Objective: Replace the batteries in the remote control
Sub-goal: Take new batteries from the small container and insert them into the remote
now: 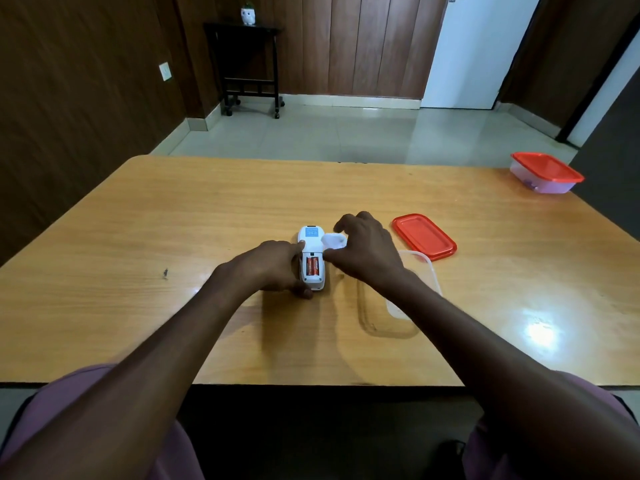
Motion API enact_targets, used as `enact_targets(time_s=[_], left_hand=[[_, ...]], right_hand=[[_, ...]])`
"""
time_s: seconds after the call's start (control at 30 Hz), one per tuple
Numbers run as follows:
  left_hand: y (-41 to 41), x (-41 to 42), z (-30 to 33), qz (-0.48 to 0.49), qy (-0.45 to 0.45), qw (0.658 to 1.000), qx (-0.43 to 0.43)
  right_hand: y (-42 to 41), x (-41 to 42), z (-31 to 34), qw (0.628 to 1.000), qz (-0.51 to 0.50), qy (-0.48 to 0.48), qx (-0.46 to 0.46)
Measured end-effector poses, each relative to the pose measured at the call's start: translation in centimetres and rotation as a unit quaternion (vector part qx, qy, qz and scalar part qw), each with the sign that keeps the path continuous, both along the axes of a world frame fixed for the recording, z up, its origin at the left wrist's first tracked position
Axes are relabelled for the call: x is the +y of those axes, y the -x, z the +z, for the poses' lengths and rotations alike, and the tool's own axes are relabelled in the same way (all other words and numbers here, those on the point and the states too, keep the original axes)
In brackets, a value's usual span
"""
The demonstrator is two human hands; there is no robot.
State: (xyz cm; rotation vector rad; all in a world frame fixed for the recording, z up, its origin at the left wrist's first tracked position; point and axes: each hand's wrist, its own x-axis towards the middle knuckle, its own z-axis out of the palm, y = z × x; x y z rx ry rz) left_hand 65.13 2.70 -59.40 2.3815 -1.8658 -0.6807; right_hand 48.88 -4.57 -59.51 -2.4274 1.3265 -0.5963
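The white plastic remote control (311, 258) lies face down on the glossy wooden table (173, 209), near the middle of the near half. Its battery bay is uncovered, and two orange cylindrical batteries (312, 266) sit side by side in it.

The left hand (277, 268) grips the remote from its left side, forefinger laid along the upper edge and thumb tucked at the near end, pinning it to the table. The right hand (363, 251), just right of the remote, pinches the small white plastic battery cover (334, 241) between thumb and curled fingers; the cover is clear of the bay and angled towards it.

Step in hand, as judged: closing up. With cells seated and cover in hand, the work looks near its end, though whether these cells are the fresh pair cannot be told. The next move calls for lining the cover's edge up with the bay's rails and sliding it home, while the left hand keeps the remote from skating on the slick surface.

Count: one remote, two batteries, one cover. To the right of the remote lie one open clear plastic container (426, 271), partly behind the right forearm, and one loose red rectangular lid (424, 236) just beyond it. Well to the far right of the remote stands one closed container with a red lid (545, 173). No spare batteries are visible on the table.
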Motion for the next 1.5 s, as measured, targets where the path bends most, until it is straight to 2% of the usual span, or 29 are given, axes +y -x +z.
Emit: enact_targets(time_s=[0.13, 0.3, 0.53, 0.63, 0.77, 0.83, 0.93, 1.07, 1.13, 1.27, 1.33, 1.4, 1.5], left_hand=[[0.1, 0.0, 0.0, 0.000, 0.012, 1.000, -0.004], [0.4, 0.1, 0.1, 0.000, 0.011, 1.000, -0.009], [0.4, -0.2, 0.3, -0.009, 0.004, 1.000, -0.010], [-0.2, -0.4, 0.5, -0.001, -0.014, 1.000, -0.015], [-0.7, -0.2, 1.1, 0.015, -0.021, 0.999, 0.030], [-0.7, -0.3, 0.8, 0.046, -0.001, 0.995, 0.094], [-0.3, -0.3, 0.5, 0.140, 0.053, 0.951, 0.272], [1.2, -0.2, 0.3, 0.269, 0.113, 0.830, 0.475], [1.8, -0.2, 0.1, 0.309, 0.126, 0.773, 0.539], [2.2, -0.3, 0.1, 0.341, 0.141, 0.703, 0.608], [2.3, -0.2, 0.2, 0.344, 0.151, 0.680, 0.630], [2.5, -0.2, 0.5, 0.333, 0.160, 0.676, 0.637], [2.8, -0.2, 0.9, 0.294, 0.157, 0.705, 0.626]], right_hand=[[-0.8, 2.0, -1.0, 0.998, 0.027, -0.049, -0.014], [-1.2, 3.3, -1.6, 0.998, 0.037, -0.037, -0.039], [-0.8, 4.0, -1.4, 0.995, 0.099, 0.015, 0.006], [-1.0, 4.0, -2.0, 0.987, 0.136, 0.062, 0.065], [-1.3, 4.3, -2.6, 0.976, 0.154, 0.100, 0.120], [-1.4, 4.2, -2.5, 0.978, 0.148, 0.093, 0.117], [-1.4, 4.0, -2.4, 0.988, 0.126, 0.053, 0.074], [-0.9, 3.7, -2.0, 0.997, 0.072, -0.016, -0.034], [-0.6, 3.4, -1.6, 0.994, 0.047, -0.045, -0.085], [0.1, 2.8, -1.0, 0.987, 0.047, -0.062, -0.143], [0.4, 2.3, -0.9, 0.985, 0.057, -0.060, -0.154], [0.9, 1.7, -0.5, 0.982, 0.082, -0.061, -0.157], [1.7, 0.9, 0.1, 0.985, 0.111, -0.061, -0.117]])
